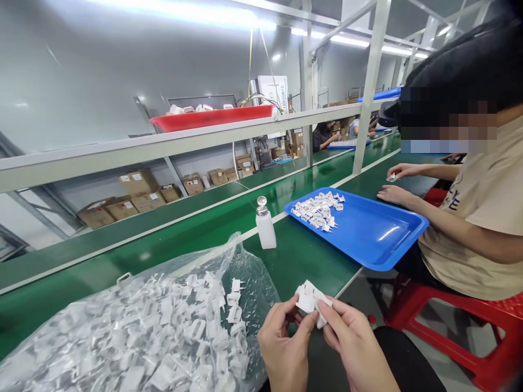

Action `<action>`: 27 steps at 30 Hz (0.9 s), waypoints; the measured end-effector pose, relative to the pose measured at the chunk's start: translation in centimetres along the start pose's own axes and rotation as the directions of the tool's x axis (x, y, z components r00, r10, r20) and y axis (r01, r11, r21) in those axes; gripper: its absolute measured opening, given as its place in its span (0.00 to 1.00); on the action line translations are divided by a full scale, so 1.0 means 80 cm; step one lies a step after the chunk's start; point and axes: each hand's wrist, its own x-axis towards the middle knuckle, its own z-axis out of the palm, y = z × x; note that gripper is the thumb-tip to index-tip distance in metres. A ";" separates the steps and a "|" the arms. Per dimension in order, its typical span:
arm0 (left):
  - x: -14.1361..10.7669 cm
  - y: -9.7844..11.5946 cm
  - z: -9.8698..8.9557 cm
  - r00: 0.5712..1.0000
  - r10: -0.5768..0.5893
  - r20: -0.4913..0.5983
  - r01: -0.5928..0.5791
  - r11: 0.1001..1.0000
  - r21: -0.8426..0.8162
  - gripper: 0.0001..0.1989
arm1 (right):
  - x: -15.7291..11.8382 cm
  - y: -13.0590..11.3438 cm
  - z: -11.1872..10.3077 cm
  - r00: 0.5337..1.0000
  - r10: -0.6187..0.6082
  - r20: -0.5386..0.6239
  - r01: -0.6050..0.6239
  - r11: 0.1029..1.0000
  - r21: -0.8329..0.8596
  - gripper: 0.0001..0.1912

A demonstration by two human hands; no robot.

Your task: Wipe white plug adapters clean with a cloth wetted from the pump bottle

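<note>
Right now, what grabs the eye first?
A clear plastic bag heaped with white plug parts fills the lower left, beside the left hand and right hand pinching a cluster of them. A blue tray of parts sits before a seated co-worker, and a red tray stands on the shelf.

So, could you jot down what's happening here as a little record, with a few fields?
left hand: holds white plastic plug parts
right hand: holds the same parts
beside the hands: clear plastic bag full of similar parts
surface: green workbench
also on bench: pump bottle, metal-topped; blue tray with white parts
nearby: seated co-worker's hand beside the tray
</note>
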 end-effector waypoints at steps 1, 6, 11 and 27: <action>0.001 0.000 -0.004 1.000 0.010 -0.019 -0.009 1.000 0.018 0.17 | -0.001 -0.002 0.000 1.000 0.003 0.002 -0.003 1.000 -0.002 0.23; 0.009 0.006 -0.015 0.998 -0.041 -0.051 0.039 0.998 -0.045 0.18 | -0.009 -0.009 -0.004 0.986 -0.102 -0.133 0.099 0.995 -0.023 0.24; 0.001 0.035 -0.008 0.973 -0.229 -0.009 0.216 0.932 -0.289 0.21 | -0.010 -0.004 -0.019 0.785 -0.618 0.048 0.529 0.628 -0.571 0.17; -0.008 0.069 -0.008 0.800 -0.391 0.456 0.599 0.476 -0.644 0.22 | -0.036 -0.013 -0.004 0.783 -0.574 -0.238 0.337 0.714 -0.614 0.24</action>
